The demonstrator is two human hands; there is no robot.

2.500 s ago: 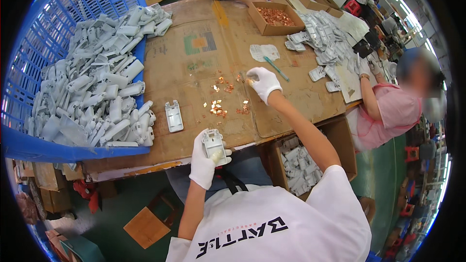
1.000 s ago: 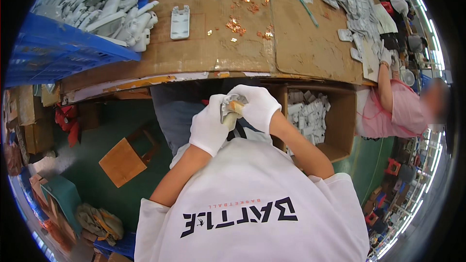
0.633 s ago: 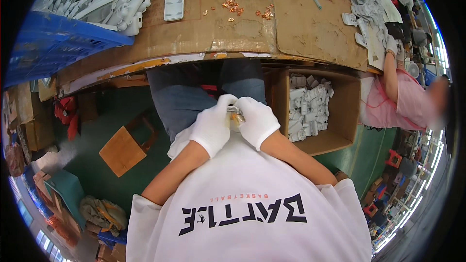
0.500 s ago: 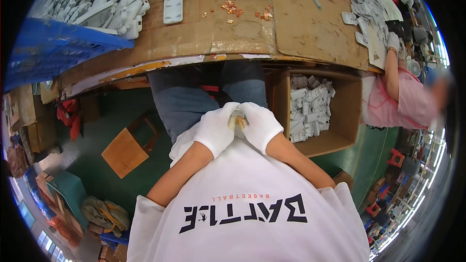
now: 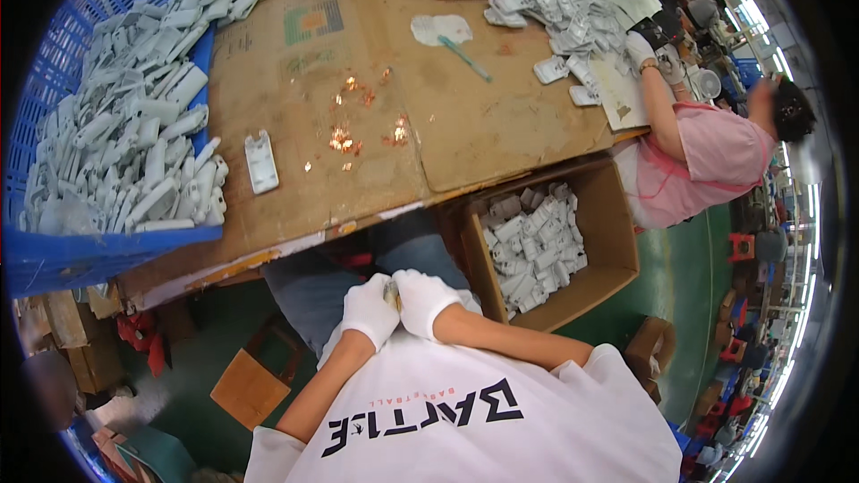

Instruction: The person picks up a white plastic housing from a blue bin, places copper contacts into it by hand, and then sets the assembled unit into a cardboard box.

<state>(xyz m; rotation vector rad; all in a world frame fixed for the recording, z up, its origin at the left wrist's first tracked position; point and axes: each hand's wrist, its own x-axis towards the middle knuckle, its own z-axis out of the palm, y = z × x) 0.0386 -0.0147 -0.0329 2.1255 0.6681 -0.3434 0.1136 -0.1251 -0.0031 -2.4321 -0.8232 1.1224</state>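
My left hand [image 5: 370, 311] and my right hand [image 5: 424, 302], both in white knitted gloves, meet in front of my lap below the table edge. Their fingers are closed around a small, partly see-through yellowish thing [image 5: 392, 293]; the gloves cover most of it, so its kind cannot be made out. On the cardboard-covered table [image 5: 331, 63] ahead lies a single white plastic casing [image 5: 261, 162]. Small shiny copper-coloured pieces [image 5: 343, 139] are scattered beyond it.
A blue crate [image 5: 107, 259] heaped with white casings [image 5: 125, 125] stands left. A cardboard box [image 5: 582, 300] of white parts sits right of my lap. Farther back are a teal pen [image 5: 465, 58] and a pile of casings [image 5: 573, 13]. A co-worker [image 5: 716, 143] works at right; a wooden stool [image 5: 250, 389] stands left.
My view has tilted up and swung, showing more of the table, crate and a box of copper pieces. Both hands stay together on the small thing, now lower and farther left in the picture.
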